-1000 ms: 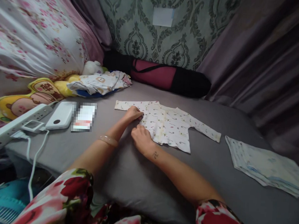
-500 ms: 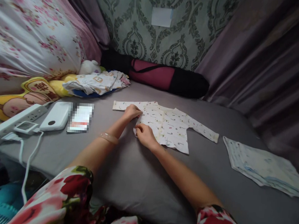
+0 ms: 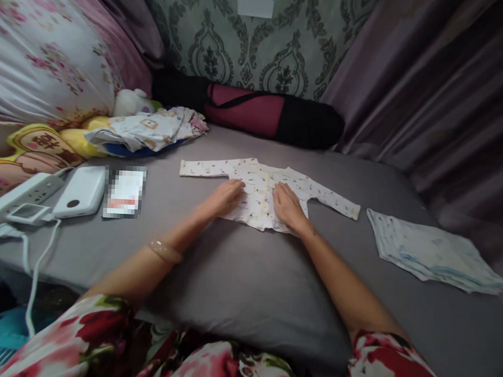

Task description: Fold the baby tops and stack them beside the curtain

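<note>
A small white baby shirt [image 3: 257,190] with a tiny scattered print lies spread out on the grey sheet, both sleeves stretched sideways. My left hand [image 3: 231,197] rests flat on the left half of its body, fingers extended. On the right half lies my right hand [image 3: 288,206], palm down with its fingers stretched toward the collar. The front strip of the shirt shows between the two hands. Parts of the side seams and lower hem are hidden under my palms.
Folded pale cloths [image 3: 433,251] are stacked at the right. To the left are a power bank [image 3: 81,191], a power strip [image 3: 17,204], a blurred card-like item [image 3: 125,192] and a pile of clothes [image 3: 153,130]. A long black-and-maroon bag [image 3: 247,110] lies along the wall.
Both hands have left the shirt's left edge, where the fingers were pinched, and now lie flat on it. My right hand has moved to the right half. The camera view has shifted slightly.
</note>
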`<state>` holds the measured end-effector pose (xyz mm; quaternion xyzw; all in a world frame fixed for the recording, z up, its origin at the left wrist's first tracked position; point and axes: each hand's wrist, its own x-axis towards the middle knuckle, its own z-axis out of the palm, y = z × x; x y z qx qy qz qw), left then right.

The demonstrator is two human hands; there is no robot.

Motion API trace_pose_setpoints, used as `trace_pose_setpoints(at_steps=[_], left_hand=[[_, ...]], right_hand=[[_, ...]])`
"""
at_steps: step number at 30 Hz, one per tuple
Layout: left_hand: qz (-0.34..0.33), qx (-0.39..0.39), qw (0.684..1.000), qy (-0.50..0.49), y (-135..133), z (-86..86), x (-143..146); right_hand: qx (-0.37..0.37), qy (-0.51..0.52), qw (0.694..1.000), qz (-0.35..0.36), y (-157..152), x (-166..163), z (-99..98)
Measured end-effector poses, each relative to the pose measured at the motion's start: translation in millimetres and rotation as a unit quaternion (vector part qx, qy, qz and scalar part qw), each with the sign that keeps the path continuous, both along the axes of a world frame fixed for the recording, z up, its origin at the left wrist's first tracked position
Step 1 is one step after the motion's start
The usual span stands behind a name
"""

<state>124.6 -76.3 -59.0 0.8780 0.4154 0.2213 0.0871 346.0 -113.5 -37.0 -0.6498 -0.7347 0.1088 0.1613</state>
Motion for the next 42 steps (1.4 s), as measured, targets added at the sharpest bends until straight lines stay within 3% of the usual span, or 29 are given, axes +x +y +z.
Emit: trace_pose_setpoints(at_steps=[4, 8, 16, 22, 25, 29, 33, 38, 42], left_hand=[[-0.026, -0.062, 0.992, 0.103, -12.5, -8.2, 25.4], [-0.039, -0.082, 0.985, 0.146, -17.8, -7.3, 24.7], [-0.12, -0.109, 0.976, 0.149, -18.7, 1.8, 4.0], [-0.155, -0.086, 0.977, 0.115, -43.9, 28.8, 7.5], [-0.151, -0.086, 0.979, 0.105, -60.3, 38.1, 16.9], [-0.113, -0.068, 0.988, 0.079, -72.0, 36.3, 25.5], [-0.128, -0.064, 0.988, 0.055, -73.9, 28.5, 23.2], [-0.149, -0.07, 0.985, 0.056, -77.3, 25.2, 19.1], [-0.187, -0.087, 0.978, 0.028, -81.0, 25.1, 19.6]], right_hand=[[-0.059, -0.079, 0.995, 0.015, -4.7, 7.4, -16.1], [-0.064, -0.091, 0.992, 0.053, -15.3, 5.6, -20.4], [-0.057, -0.092, 0.978, 0.178, -66.2, 19.7, -12.2], [-0.07, -0.021, 0.966, 0.246, -99.7, 24.9, 9.8], [-0.035, 0.04, 0.972, 0.229, -91.1, 20.4, 16.0], [0.012, 0.051, 0.983, 0.173, -75.0, 6.1, 11.3], [0.015, 0.036, 0.988, 0.15, -69.1, -4.7, 1.6], [0.001, 0.098, 0.992, 0.081, -62.0, -5.4, -1.7], [-0.018, 0.117, 0.983, 0.138, -61.2, -2.7, 6.5]])
